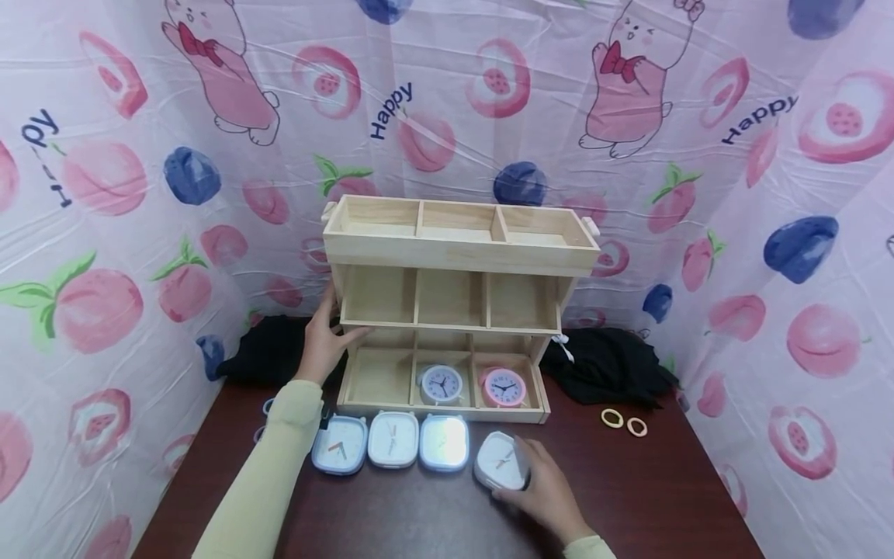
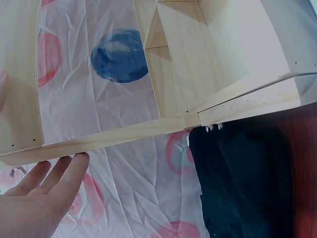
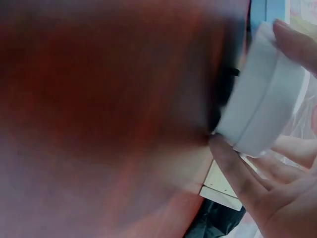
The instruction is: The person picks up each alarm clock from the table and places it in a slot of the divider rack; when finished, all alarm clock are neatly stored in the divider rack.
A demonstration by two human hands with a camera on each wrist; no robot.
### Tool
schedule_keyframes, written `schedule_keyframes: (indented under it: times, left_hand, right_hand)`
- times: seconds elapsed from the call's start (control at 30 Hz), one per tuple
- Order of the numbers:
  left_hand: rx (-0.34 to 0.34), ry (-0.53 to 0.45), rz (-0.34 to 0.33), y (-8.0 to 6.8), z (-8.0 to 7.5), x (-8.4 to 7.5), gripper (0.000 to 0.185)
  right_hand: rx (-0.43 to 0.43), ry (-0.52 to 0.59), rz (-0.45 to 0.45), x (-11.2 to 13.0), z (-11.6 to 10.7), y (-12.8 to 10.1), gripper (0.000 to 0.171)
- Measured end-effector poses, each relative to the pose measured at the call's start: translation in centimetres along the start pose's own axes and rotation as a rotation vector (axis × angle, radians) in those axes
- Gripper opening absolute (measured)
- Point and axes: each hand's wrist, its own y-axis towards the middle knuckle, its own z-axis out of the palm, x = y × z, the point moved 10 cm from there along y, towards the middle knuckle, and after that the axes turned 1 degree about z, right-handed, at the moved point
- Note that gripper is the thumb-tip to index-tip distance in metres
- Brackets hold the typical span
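Note:
My right hand [image 1: 548,493] grips a white square alarm clock [image 1: 500,461] by its sides, and the right wrist view shows the white clock [image 3: 267,94] tilted between thumb and fingers. At the left side of a tiered wooden organizer [image 1: 461,256], my left hand [image 1: 323,341] holds the frame. In the left wrist view, the left hand's fingertips [image 2: 78,161] touch the wooden side strut [image 2: 114,140]. In the bottom tier sit a pale blue round alarm clock [image 1: 441,385] in the middle compartment and a pink round alarm clock [image 1: 504,387] in the right one.
A blue square clock [image 1: 339,445], a white one [image 1: 393,439] and a light blue one [image 1: 445,442] lie before the organizer. Black cloth [image 1: 608,365] lies to its right, more black cloth [image 1: 268,349] to its left. Two yellowish rings [image 1: 611,418] lie at right.

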Motion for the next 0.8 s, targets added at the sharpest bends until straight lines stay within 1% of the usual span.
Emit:
schedule_keyframes:
  times: [0.13,0.27,0.37,0.43,0.5,0.6,0.73,0.8]
  left_hand:
    - [0.001,-0.006,0.002,0.0,0.0,0.0,0.119]
    - [0.002,-0.009,0.012,0.0,0.0,-0.1,0.119]
    - [0.000,-0.009,0.015,0.0,-0.2,-0.2,0.119]
    - [-0.001,-0.004,0.017,0.0,-0.3,-0.2,0.119]
    - [-0.004,-0.002,0.020,0.0,-0.3,-0.2,0.120]
    - [-0.006,-0.001,0.021,0.0,-0.4,-0.2,0.119]
    - [0.001,-0.006,0.012,-0.1,-0.2,-0.1,0.118]
    - [0.006,-0.006,0.007,-0.1,0.0,-0.1,0.118]
  right_hand:
    - [-0.091,0.004,-0.033,0.4,-1.3,-0.6,0.096]
    - [-0.236,0.012,-0.091,1.2,-3.7,-0.9,0.085]
    - [-0.336,0.035,-0.143,2.2,-5.3,-0.7,0.075]
    - [-0.370,0.069,-0.170,3.2,-5.9,-0.1,0.070]
    - [-0.377,0.102,-0.187,4.3,-6.0,0.8,0.067]
    - [-0.359,0.162,-0.231,6.7,-5.3,2.5,0.064]
    - [-0.313,0.203,-0.324,10.7,-3.4,4.9,0.060]
    - [-0.279,0.206,-0.353,12.7,-2.1,6.2,0.057]
